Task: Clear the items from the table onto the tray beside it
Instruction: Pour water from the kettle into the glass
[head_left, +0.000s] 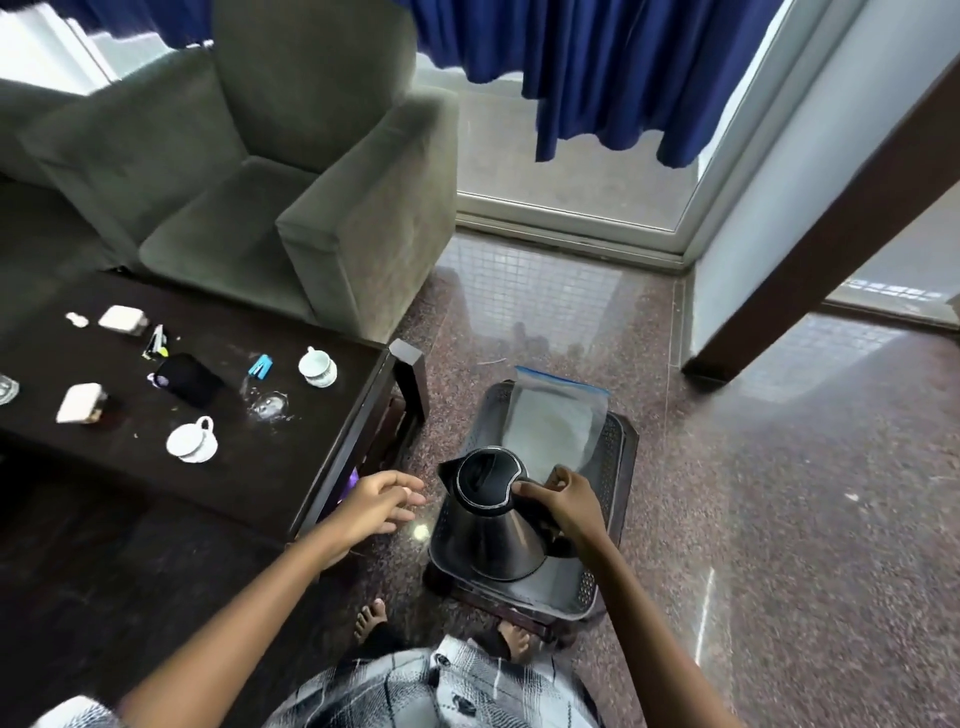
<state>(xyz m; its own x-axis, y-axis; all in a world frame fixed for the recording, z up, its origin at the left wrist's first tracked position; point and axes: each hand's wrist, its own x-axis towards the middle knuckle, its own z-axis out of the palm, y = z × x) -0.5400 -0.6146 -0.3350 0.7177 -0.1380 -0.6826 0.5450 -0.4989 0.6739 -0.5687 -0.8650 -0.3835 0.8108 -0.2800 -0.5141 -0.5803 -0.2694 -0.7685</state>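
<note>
A steel electric kettle (493, 530) with a black lid stands in the grey perforated tray (613, 457) on the floor, right of the dark table (270, 467). My right hand (566, 504) grips the kettle's handle. A clear zip bag (556, 415) lies in the tray behind the kettle. My left hand (382, 499) hovers open between table edge and kettle, holding nothing. On the table sit two white cups (318, 366) (192, 440), a black pouch (187, 379), a glass (267, 402), a blue packet (260, 366) and two white boxes (80, 404) (122, 318).
A grey armchair (291, 171) stands behind the table. The tray rests on a low dark stool (519, 618), with my bare feet (371, 618) just in front of it. A glass door and blue curtains (597, 67) are at the back; a dark wooden beam (831, 223) slants at the right.
</note>
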